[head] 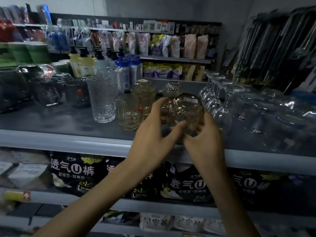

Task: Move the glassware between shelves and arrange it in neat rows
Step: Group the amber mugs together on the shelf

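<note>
While the amber glass lies tilted, left hand and right hand cup it — fingers curled round.

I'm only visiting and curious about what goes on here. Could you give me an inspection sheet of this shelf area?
Surface: dark grey shelf with a pale front edge, dimly lit.
Job's things: amber diamond-cut glass, held tilted; tall clear hammered tumbler, amber ribbed glass and upturned wine glasses stand on the shelf.
Clutter: dark smoked glasses at left; blurred clear glassware at right.
Hands: left hand and right hand both hold the amber diamond-cut glass.
Cables: nothing seen.
Surroundings: pump bottles behind; black packets on the shelf below.
</note>
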The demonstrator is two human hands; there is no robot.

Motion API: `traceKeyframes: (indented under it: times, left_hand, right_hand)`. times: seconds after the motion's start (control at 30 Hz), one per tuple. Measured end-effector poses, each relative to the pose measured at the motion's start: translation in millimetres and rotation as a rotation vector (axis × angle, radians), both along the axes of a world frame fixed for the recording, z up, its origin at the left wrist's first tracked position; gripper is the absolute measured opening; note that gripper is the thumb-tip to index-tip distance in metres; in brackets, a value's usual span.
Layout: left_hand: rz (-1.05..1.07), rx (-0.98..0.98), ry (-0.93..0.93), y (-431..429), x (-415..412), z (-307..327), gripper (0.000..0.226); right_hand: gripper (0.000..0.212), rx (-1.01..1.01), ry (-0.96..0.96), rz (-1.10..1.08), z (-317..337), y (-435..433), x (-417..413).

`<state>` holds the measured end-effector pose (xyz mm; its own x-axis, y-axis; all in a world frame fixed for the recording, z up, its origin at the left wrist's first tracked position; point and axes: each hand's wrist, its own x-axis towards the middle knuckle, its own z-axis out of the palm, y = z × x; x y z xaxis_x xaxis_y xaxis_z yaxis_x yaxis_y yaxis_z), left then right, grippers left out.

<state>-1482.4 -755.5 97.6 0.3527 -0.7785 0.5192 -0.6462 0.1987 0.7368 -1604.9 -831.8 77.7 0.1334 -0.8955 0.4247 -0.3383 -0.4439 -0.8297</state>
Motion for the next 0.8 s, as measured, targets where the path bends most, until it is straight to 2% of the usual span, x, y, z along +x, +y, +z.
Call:
traceKeyframes:
  times: [0.13, 0.2, 0.27, 0.6, 0.8]
  left_hand:
    - [0.047, 0.028, 0.077, -25.2, 1.3, -5.3, 0.057]
    - [0.094, 0.058, 0.109, -38.1, 2.7, -6.0, 0.055]
    - [0.135, 0.082, 0.103, -49.1, 0.6, -6.6, 0.056]
    - [0.243, 0.126, 0.109, -67.7, -3.4, -3.2, 0.056]
    - [0.313, 0.100, 0.142, -71.3, -7.4, -2.3, 0.062]
  right_hand:
    - [0.051, -0.012, 0.139, 0.009, 12.3, -17.1, 6.9]
    - [0.057, -0.014, 0.189, 0.026, 15.6, -25.2, 11.1]
    - [0.062, -0.023, 0.207, 0.055, 15.0, -32.6, 14.7]
    - [0.056, 0.012, 0.279, 0.084, 7.6, -46.5, 18.2]
    - [0.083, -0.001, 0.198, 0.116, 6.3, -53.5, 21.0]
